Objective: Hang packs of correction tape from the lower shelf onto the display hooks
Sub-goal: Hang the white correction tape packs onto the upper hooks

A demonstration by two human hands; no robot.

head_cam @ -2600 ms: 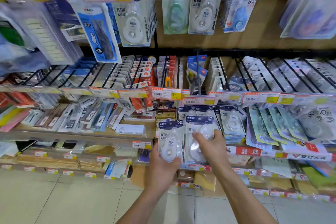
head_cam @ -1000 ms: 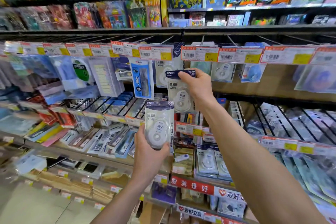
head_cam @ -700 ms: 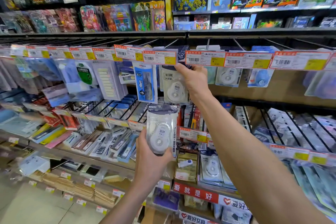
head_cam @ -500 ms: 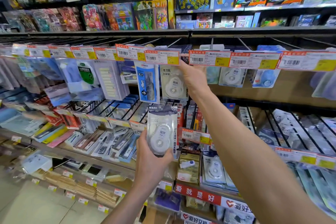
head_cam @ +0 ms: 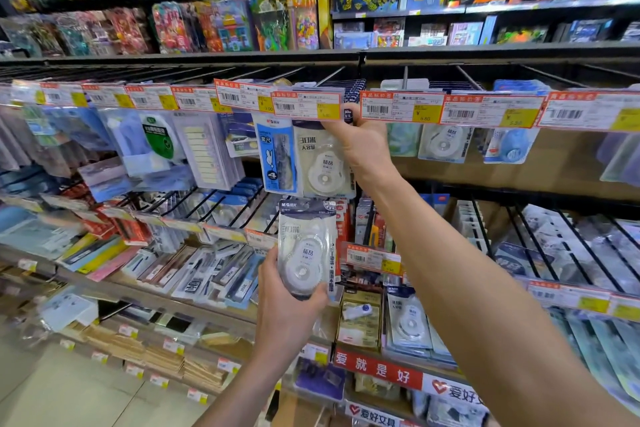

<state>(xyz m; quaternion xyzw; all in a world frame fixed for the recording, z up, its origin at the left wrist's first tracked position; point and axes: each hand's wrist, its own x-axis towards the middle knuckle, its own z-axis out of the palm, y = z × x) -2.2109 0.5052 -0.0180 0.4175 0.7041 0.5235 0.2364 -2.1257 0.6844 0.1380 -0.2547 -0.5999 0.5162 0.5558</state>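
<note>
The right hand (head_cam: pixel 363 146) pinches the dark-blue header of a clear blister pack of white correction tape (head_cam: pixel 323 166) at the far black wire display hooks (head_cam: pixel 330 74), behind orange price labels (head_cam: pixel 304 106). Nearer and lower, the left hand (head_cam: pixel 287 312) grips a second such pack (head_cam: pixel 306 250) upright.

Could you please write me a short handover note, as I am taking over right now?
Right hand: pinches the top of one correction tape pack at the hook row, behind the price labels; whether it is hooked is hidden.
Left hand: holds a second pack.
Done: no pack surely hung.
Left: seat the first, hang the second, then the packs on the lower shelf.
</note>
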